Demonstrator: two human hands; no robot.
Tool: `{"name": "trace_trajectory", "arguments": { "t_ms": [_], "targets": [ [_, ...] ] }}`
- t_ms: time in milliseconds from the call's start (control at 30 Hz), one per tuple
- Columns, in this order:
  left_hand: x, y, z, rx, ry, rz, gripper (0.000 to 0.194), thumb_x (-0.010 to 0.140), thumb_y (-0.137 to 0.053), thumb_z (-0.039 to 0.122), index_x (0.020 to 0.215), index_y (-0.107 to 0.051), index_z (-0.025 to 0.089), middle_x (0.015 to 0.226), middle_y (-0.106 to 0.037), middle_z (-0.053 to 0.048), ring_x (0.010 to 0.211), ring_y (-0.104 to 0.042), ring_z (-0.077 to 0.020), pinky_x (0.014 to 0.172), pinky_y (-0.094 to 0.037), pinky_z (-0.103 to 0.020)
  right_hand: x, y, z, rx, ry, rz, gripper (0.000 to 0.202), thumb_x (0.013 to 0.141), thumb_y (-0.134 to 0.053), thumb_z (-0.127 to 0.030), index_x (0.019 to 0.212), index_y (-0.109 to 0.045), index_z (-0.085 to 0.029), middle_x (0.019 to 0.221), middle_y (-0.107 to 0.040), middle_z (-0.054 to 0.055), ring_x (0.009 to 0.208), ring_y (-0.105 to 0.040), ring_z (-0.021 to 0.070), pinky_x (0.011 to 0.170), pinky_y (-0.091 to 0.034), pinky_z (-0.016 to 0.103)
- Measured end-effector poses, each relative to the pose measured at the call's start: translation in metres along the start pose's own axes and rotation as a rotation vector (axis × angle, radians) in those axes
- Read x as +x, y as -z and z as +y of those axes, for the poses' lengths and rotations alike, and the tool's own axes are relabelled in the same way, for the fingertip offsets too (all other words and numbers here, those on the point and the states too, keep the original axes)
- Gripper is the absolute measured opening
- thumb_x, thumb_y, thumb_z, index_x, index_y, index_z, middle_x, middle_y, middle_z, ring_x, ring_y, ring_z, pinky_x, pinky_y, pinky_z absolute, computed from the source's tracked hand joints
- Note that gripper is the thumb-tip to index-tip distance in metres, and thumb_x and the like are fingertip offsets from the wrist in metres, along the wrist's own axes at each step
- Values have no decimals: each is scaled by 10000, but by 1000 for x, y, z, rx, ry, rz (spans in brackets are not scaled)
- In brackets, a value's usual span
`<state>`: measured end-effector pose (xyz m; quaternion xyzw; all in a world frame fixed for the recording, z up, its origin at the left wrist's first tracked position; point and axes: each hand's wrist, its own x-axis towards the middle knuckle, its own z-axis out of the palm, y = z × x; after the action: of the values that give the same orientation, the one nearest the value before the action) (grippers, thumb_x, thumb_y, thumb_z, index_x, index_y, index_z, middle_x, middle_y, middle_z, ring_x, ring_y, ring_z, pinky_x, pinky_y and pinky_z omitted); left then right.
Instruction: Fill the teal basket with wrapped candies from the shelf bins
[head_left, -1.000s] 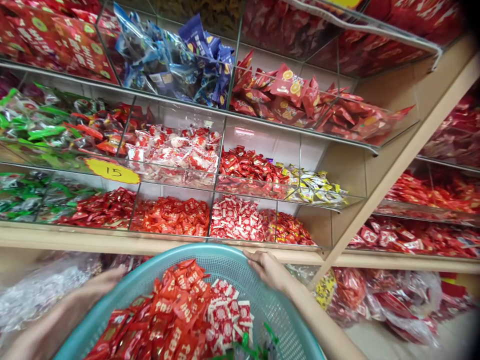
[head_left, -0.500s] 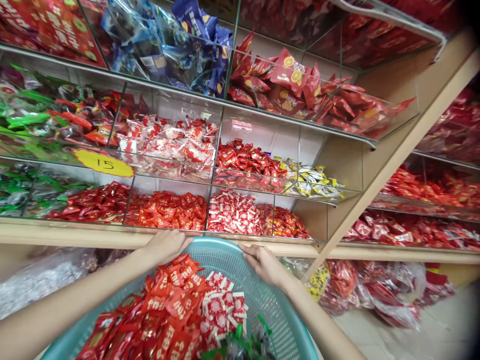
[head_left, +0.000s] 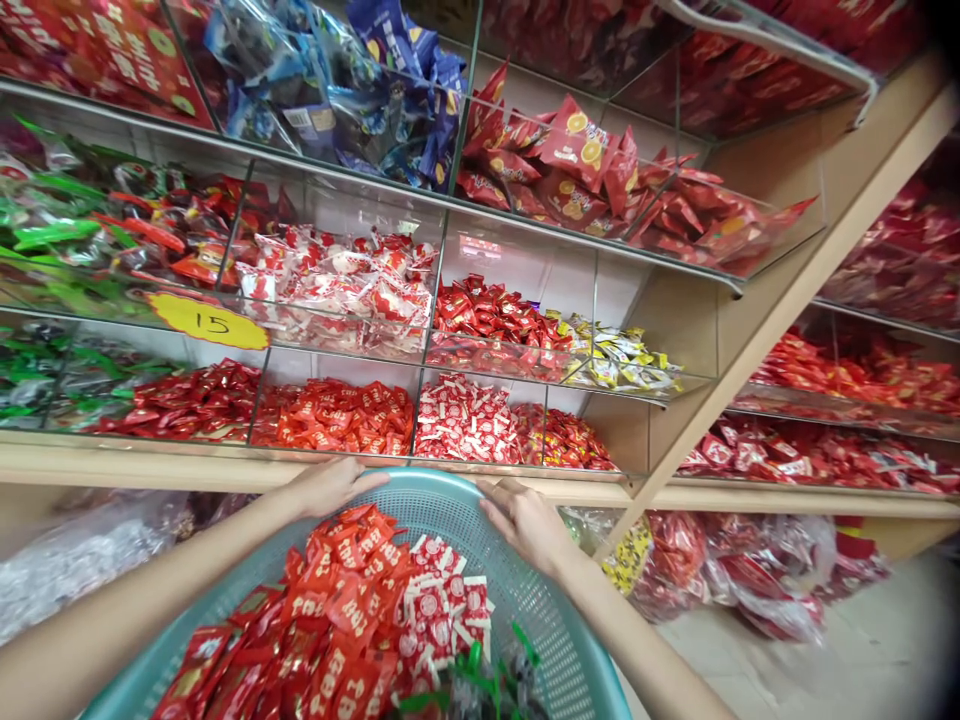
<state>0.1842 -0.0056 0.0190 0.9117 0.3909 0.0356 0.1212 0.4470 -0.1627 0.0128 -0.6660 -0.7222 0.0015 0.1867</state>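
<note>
A teal plastic basket (head_left: 551, 560) with perforated walls fills the lower middle, its far rim close to the shelf edge. My left hand (head_left: 330, 487) is closed over the far rim on the left. On the right of that rim, my right hand (head_left: 521, 515) grips it with the fingers curled over. Inside the basket lie red-wrapped candies (head_left: 341, 600), red-and-white wrapped candies (head_left: 442, 605) and some dark pieces with green wrapper ends (head_left: 491, 685). The near side of the basket runs out of view.
Shelf compartments with clear fronts hold wrapped sweets, including orange-red packets (head_left: 341, 415) and blue packets (head_left: 322, 90). A yellow price tag (head_left: 208, 321) reads 15. A slanting wooden post (head_left: 757, 340) stands at right. Plastic bags (head_left: 772, 580) sit beneath the shelf.
Both hands stay on the basket rim, which sits nearly the same in view. The shelves have shifted very slightly up and left in the picture.
</note>
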Motion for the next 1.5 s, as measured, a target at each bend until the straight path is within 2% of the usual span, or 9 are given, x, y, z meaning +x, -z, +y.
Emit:
{"name": "trace_trajectory", "arguments": {
  "t_ms": [133,200,400,767,1033,1200,1267,1433,1500],
  "targets": [
    [-2,-1,0,84,33,-8,658,843,-172,649,803,-624,174,880,-697,-133,874,-651,-276,758,-455,-327,22,16,-8,52,22,220,322,936,-367,-325,1010,-657,-208,908,-651,67,784,-603,157,705,-420,242],
    [-2,-1,2,139,86,-16,660,839,-176,649,848,-627,168,941,-694,-163,941,-642,-309,799,-455,-368,44,18,-11,133,71,257,243,908,-426,-269,969,-650,-198,880,-653,51,766,-591,144,704,-419,239],
    [0,-1,0,153,122,-15,683,834,-169,663,796,-638,167,930,-701,-175,949,-644,-326,818,-457,-398,97,-5,-21,340,164,45,217,821,-562,-236,1032,-589,-191,884,-665,20,831,-579,146,741,-424,260],
    [-1,3,-11,138,72,-27,713,825,-125,685,779,-627,181,841,-693,-133,797,-656,-266,721,-459,-326,90,-21,-23,225,169,3,293,825,-586,-281,1109,-601,-210,1051,-647,50,985,-492,212,862,-356,362],
    [-2,5,-11,121,78,-35,718,808,-143,708,813,-641,191,840,-688,-121,831,-647,-281,741,-449,-336,87,-23,-27,301,198,103,199,853,-568,-233,1041,-629,-212,1033,-620,49,981,-503,185,877,-346,353],
    [-2,4,-13,108,86,-31,739,799,-154,720,800,-654,176,833,-689,-135,810,-646,-293,734,-448,-349,78,-4,-49,421,257,219,198,887,-519,-263,1038,-635,-207,1018,-630,54,974,-533,169,870,-382,327],
    [-1,2,-14,121,74,-38,756,802,-132,718,810,-655,173,846,-691,-140,820,-647,-298,724,-450,-349,71,4,-59,492,304,124,203,882,-526,-275,1044,-634,-216,996,-641,41,930,-560,151,832,-414,299],
    [0,2,-14,168,71,-45,778,821,-81,689,764,-652,164,838,-697,-145,808,-651,-274,725,-450,-324,44,-2,-59,586,293,-484,130,815,-590,-215,906,-680,-189,762,-673,-14,664,-593,103,601,-440,202],
    [0,2,-14,156,66,-47,774,820,-84,691,760,-647,164,838,-698,-143,798,-651,-268,722,-450,-320,35,-12,-51,523,232,-621,115,764,-633,-193,861,-695,-185,681,-659,-28,602,-579,96,537,-414,182]
  ]
}}
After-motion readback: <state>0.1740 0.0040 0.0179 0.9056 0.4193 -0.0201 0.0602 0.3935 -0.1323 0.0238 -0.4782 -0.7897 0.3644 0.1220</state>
